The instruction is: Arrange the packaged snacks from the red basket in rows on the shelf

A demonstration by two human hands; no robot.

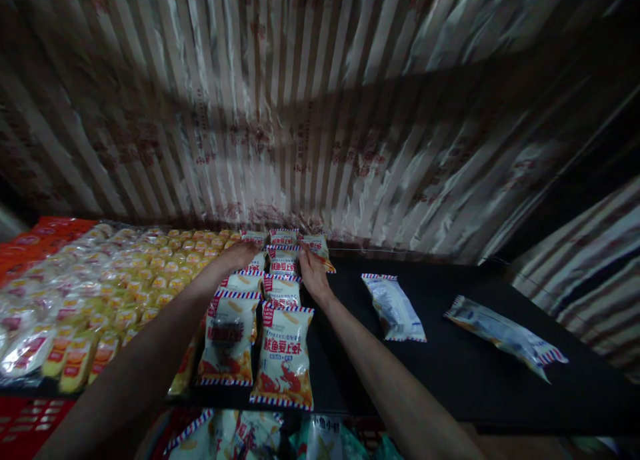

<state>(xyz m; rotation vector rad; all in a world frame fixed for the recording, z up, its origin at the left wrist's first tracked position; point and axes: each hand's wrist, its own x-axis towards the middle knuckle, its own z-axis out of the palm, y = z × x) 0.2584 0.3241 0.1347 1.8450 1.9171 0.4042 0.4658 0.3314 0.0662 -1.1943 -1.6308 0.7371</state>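
Two hands reach the far snack rows on the shelf [450, 373]: left hand [239, 253] flat on packets [283, 353], right hand [313, 273] pinching one packet [320, 248].

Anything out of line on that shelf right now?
Yes. Two snack packets lie loose on the bare black shelf to the right, flat, back side up and angled, apart from the neat overlapping rows where both hands are working.

white snack bag [283, 353] with red characters "鱿鱼爱上虾", other print unreadable
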